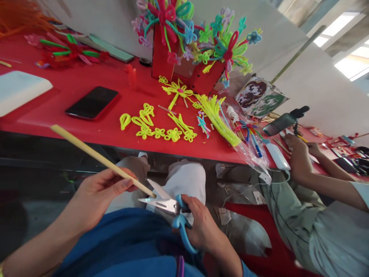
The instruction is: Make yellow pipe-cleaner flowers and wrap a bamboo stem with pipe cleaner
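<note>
A pale wooden stick [92, 154] slants down to the right, pinched between the thumb and fingers of my left hand [99, 196]. Blue-handled scissors [165, 202] are gripped in my right hand [198, 219], fingers through the handles. Their blades stand apart, with the stick's lower end between them. Both hands are above my lap, in front of the red table [86, 132]. Beyond them on the table lie yellow pipe-cleaner flowers [173, 134] and a bundle of yellow pipe cleaners [220, 121].
A black phone [91, 102] and a white slab [21, 90] lie at the left. Red vases [163, 57] hold colourful flowers at the back. A bottle [284, 121] and a white power bank [277, 156] are at the right, beside another person's arms [302, 165].
</note>
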{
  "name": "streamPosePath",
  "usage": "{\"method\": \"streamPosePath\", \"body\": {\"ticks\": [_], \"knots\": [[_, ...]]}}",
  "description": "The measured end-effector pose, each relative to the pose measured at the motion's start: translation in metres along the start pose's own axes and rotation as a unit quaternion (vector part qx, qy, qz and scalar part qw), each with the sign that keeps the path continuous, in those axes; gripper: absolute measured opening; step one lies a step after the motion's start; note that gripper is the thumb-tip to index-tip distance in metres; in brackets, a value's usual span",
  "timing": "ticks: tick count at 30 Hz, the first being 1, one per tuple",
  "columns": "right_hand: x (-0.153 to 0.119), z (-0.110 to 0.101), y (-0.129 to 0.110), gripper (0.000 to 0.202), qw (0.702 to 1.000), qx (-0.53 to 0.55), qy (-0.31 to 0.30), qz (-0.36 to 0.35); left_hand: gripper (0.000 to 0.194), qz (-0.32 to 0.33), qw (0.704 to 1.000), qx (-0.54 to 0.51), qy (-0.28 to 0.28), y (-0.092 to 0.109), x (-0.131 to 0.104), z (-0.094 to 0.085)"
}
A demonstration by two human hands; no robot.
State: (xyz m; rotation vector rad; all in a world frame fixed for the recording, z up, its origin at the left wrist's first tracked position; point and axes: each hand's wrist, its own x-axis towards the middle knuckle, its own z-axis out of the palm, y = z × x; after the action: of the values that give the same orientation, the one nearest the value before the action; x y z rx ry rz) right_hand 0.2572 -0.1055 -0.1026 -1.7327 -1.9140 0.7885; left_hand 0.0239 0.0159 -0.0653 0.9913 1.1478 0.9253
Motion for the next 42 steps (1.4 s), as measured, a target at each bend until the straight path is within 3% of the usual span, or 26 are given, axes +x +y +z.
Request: {"method": "streamPosePath", "body": {"ticks": [8,18,25,34,39,42], "knots": [[0.004,-0.003,-0.004,0.055,1.000,-0.003,-0.005,-0.006,0.009,-0.012,1.000,-0.024,-0.016,-0.011,0.000,0.000],[0.000,-0.008,-0.002,0.052,1.000,-0.015,-0.016,-0.004,0.006,0.020,0.998,0.031,-0.043,-0.017,0.000,-0.005],[0.002,-0.012,-0.003,0.052,0.999,-0.025,-0.047,0.004,0.008,-0.022,0.999,0.018,-0.026,-0.005,-0.003,0.001],[0.001,-0.013,0.000,0.050,0.998,-0.032,-0.052,0.003,0.014,-0.063,0.997,-0.034,-0.009,-0.008,-0.002,0.003],[0.000,-0.013,0.002,0.052,0.998,-0.037,-0.049,-0.007,0.017,-0.031,0.998,-0.036,0.031,0.005,0.003,-0.001],[-0.002,-0.015,0.002,0.051,0.998,-0.039,-0.052,-0.006,0.014,-0.013,0.999,-0.015,0.038,0.003,0.005,-0.007]]}}
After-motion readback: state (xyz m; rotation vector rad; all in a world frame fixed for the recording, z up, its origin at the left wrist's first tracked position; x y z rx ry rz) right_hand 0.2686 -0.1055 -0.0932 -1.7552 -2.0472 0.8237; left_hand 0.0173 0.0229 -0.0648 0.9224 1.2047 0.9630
